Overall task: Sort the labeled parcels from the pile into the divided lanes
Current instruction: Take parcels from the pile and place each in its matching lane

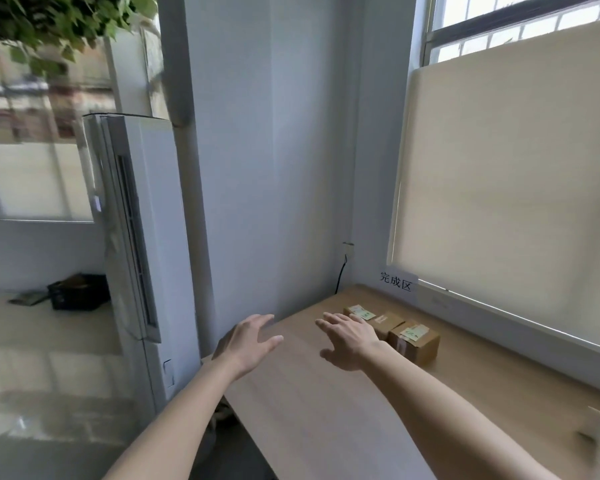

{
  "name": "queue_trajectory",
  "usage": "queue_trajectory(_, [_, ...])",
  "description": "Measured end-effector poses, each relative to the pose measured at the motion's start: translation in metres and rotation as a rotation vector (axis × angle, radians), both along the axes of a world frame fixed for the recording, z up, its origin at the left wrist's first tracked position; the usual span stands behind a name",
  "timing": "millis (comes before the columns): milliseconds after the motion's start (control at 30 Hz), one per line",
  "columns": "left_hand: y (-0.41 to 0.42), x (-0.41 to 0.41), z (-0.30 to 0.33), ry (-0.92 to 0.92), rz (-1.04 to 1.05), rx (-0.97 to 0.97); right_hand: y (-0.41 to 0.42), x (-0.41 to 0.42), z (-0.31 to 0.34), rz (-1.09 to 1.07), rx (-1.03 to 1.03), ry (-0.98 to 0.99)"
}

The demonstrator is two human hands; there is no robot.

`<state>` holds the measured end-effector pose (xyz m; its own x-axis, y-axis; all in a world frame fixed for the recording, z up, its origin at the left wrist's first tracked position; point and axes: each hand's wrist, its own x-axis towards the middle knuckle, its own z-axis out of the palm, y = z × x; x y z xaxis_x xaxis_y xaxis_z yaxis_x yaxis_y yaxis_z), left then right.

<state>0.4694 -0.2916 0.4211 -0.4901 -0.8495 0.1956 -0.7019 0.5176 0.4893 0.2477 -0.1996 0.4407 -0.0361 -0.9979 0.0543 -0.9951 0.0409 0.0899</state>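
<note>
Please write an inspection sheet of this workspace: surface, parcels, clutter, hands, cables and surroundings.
Surface: light wooden table, running along the window wall.
Job's things: three small brown cardboard parcels with paper labels, in a row near the paper sign with printed characters.
Clutter: nothing seen.
Hands: left hand and right hand open, empty, above the table; the right is beside the parcels.
Cables: black cable hanging in the wall corner.
Surroundings: white standing air conditioner, beige window blind, green leaves.

three brown cardboard parcels (392, 329) with pale labels on top sit in a touching row, upright.
</note>
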Motion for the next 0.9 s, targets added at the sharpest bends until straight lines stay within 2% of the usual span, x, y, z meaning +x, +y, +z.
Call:
queue_trajectory(200, [-0.097, -0.027, -0.001, -0.027, -0.024, 0.031, -0.101, -0.035, -0.012, -0.043, 0.003, -0.033])
queue_trajectory(400, [-0.182, -0.1, 0.012, -0.089, -0.091, -0.036, -0.176, -0.098, -0.014, -0.14, -0.003, -0.069])
queue_trajectory(900, [-0.263, -0.292, -0.018, -0.057, -0.383, 0.054, -0.192, -0.258, -0.027, -0.461, 0.029, -0.119])
